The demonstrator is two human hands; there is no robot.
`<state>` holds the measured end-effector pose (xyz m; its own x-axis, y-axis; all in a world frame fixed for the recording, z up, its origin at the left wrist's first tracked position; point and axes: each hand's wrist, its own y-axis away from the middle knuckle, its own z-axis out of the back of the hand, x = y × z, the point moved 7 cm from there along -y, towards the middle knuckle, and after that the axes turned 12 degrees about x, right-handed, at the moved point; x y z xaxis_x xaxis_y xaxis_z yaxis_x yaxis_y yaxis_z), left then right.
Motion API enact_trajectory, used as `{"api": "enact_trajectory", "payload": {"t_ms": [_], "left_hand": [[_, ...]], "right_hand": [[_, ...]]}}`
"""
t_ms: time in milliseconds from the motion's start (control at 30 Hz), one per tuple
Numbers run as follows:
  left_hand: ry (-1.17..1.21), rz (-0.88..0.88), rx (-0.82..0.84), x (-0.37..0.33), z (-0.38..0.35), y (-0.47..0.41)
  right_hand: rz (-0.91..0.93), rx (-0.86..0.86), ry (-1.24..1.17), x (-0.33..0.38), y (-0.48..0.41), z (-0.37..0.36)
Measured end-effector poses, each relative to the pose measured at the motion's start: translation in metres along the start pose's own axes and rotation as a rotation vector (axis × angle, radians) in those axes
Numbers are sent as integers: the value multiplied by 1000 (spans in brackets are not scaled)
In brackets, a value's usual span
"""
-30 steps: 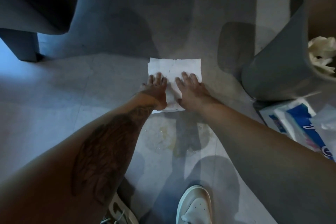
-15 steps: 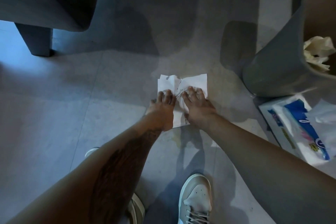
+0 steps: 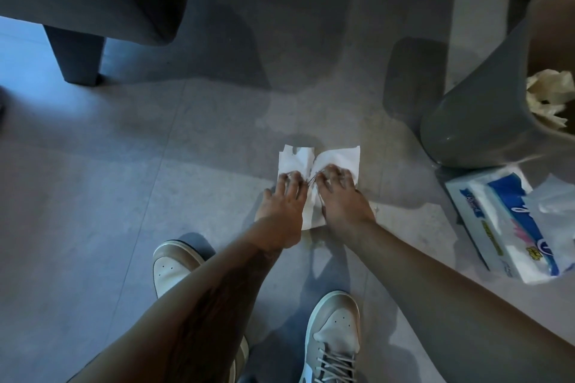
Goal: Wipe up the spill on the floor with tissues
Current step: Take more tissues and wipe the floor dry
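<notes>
Tissue [image 3: 334,157] on floor [image 3: 155,171] just ahead of shoes [image 3: 334,329], bunched at middle. Left hand [image 3: 281,207] and right hand [image 3: 342,199] side by side on it, fingers curled, clawing paper inward. Faint yellowish spill [image 3: 312,238] at near edge, so wipe looks part done; pickup and binning left. Grey tile, dim room. Bin [image 3: 473,121] on right holds wads; pack [image 3: 497,227] beside it. Dark furniture leg [image 3: 77,53] far left.

The tissue [image 3: 339,158] is thin white paper, soft, creased and matt. The floor [image 3: 124,183] is smooth grey tile with a dull sheen. At 2 o'clock the bin [image 3: 473,121] is smooth grey plastic, faintly glossy. At 3 o'clock the tissue pack [image 3: 497,227] wears shiny plastic film. The shoes [image 3: 336,320] at 6 o'clock look like smooth matt leather.
</notes>
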<state>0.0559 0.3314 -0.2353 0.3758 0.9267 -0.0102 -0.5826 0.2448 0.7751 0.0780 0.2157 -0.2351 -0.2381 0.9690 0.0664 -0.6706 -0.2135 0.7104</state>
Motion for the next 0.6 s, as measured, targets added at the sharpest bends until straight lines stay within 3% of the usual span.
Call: {"api": "enact_trajectory", "payload": {"t_ms": [333,600], "left_hand": [[101,-15,-248,-1,-11,18],[88,-14,-281,23,1,13]], "right_hand": [[131,-112,-27,-1,10,-4],[188,-169,-118,-15,8,2]]}}
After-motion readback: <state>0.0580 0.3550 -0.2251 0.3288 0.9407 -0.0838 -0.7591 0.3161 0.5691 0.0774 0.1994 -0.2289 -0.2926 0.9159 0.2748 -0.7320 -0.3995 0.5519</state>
